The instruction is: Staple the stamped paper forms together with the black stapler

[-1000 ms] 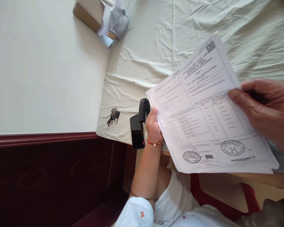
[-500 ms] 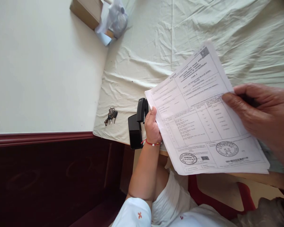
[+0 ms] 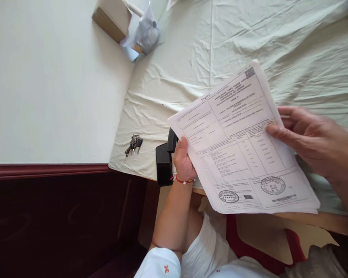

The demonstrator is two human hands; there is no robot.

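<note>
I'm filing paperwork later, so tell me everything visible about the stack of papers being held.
The stack of papers is white, several sheets, its top page a printed form with ruled boxes and two round stamps near its bottom edge. It is tilted above the cloth-covered table; the left hand grips one edge, the right hand the opposite.

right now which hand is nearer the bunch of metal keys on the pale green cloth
Left. The left hand grips the papers' edge beside the black stapler, a short way from the bunch of metal keys; the right hand is across the sheets.
</note>
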